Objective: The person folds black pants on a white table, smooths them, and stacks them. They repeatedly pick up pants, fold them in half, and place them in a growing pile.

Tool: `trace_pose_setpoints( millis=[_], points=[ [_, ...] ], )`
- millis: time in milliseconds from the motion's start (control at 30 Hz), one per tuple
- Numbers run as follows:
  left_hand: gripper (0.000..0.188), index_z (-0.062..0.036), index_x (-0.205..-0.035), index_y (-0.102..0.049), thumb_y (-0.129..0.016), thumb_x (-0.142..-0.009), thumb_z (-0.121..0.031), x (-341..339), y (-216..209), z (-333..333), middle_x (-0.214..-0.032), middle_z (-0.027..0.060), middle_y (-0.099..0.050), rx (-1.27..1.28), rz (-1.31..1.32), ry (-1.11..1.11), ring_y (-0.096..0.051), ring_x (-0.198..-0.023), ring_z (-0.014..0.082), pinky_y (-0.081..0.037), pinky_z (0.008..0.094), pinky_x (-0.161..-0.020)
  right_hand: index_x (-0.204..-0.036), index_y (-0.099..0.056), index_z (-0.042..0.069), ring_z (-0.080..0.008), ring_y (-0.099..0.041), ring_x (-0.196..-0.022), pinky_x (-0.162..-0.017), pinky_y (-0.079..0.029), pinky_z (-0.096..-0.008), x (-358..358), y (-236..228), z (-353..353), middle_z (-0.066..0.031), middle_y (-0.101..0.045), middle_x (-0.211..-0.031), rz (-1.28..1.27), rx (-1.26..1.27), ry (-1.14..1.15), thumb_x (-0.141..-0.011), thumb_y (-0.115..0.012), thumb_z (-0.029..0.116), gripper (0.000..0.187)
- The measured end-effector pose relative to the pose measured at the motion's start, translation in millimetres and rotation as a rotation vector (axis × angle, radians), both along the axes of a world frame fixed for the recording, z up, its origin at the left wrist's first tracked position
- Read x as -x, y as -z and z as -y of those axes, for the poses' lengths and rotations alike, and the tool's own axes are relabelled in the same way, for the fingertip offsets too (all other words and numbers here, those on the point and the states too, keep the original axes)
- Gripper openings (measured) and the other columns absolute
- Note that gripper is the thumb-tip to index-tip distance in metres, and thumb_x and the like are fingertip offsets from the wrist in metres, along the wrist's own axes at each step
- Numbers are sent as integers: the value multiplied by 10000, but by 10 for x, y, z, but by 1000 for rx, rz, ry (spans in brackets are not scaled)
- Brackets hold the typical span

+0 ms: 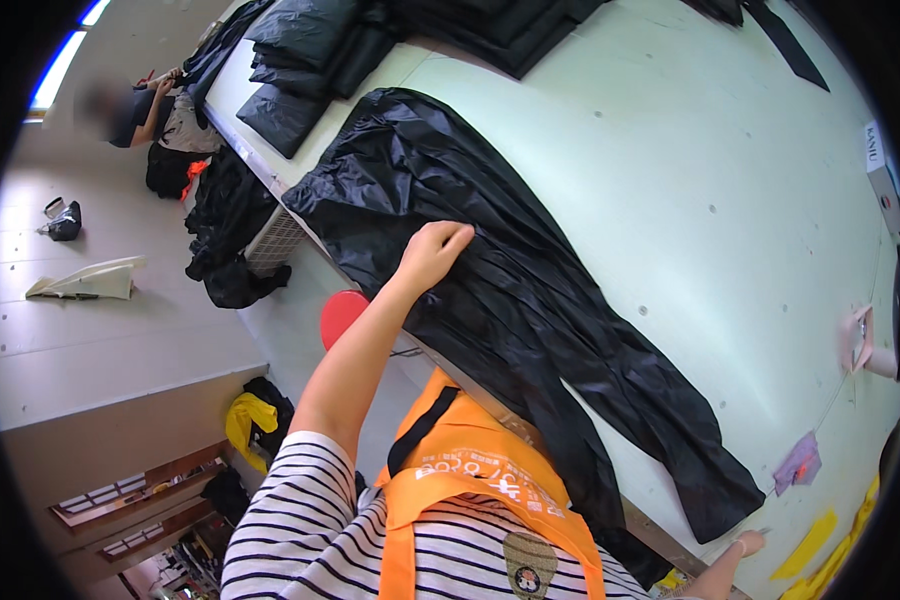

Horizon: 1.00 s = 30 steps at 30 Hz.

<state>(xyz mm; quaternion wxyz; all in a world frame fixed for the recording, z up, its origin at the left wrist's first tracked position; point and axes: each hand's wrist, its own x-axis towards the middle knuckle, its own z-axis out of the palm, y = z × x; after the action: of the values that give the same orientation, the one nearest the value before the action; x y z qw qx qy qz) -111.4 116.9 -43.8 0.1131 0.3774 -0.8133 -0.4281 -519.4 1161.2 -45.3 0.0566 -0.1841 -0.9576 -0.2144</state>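
A pair of shiny black trousers (570, 290) lies flat across the pale table, its gathered waistband at the upper left and its legs running down to the lower right. My left hand (435, 256) is over the upper part of the trousers, with the fingers curled closed against the fabric. Beyond the hem of the farther leg, at the lower right, my right hand (750, 543) is near the table surface; its fingers are too small and partly hidden to read. An orange apron (490, 470) covers my front beside the table edge.
Folded black garments (300, 60) are stacked at the table's far left. A lilac cloth scrap (798, 462), yellow fabric (840, 560) and a white box (882, 180) lie to the right. A red round seat (342, 318) stands beside the table. Another person (145, 115) works at the upper left.
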Motion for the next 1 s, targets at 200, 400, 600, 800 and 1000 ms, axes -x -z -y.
trace_pose_setpoints(
  millis=[200,400,600,800,1000],
  points=[
    [653,110,-1209,-478,-538,-902,-463,-59,-710,902,-1006,214,-652,-733,-226,-615,-670,-796,229,-541,260,-678,-1130,-528,-35,-117,-533,-634,-509,-444,-236,162,-502,4012,-58,-582,-805,-313,1201,-382,-912,-530,250,359],
    [402,89,-980,-560,-612,-890,-299,144,-385,1350,-875,182,-647,-873,-200,-485,-663,-760,224,-550,271,-687,-918,-678,61,-34,-399,-570,-508,-310,-206,-1921,-1087,8522,57,-540,-698,479,1544,-713,-908,-597,210,170],
    [272,40,-826,-598,-653,-865,-223,58,-682,1388,-802,122,-642,-1054,-316,-454,-654,-707,189,-538,246,-629,-908,-664,12,-174,-622,-696,-631,-490,-273,-3027,-1061,10551,-84,-615,-825,569,1586,-1077,-786,-703,119,167],
    [307,38,-839,-623,-635,-877,-266,-15,-703,1491,-798,111,-663,-1069,-283,-384,-648,-669,144,-521,218,-577,-815,-615,7,-243,-593,-625,-564,-470,-296,-3265,-895,10892,-96,-589,-779,412,1479,-1094,-747,-702,49,118],
    [364,44,-804,-634,-639,-869,-315,53,-823,1559,-797,143,-672,-1142,-212,-275,-660,-682,168,-518,225,-604,-884,-573,17,-24,-403,-566,-499,-339,-182,-3126,-799,10821,29,-502,-708,574,2021,-484,-915,-590,181,168]
  ],
)
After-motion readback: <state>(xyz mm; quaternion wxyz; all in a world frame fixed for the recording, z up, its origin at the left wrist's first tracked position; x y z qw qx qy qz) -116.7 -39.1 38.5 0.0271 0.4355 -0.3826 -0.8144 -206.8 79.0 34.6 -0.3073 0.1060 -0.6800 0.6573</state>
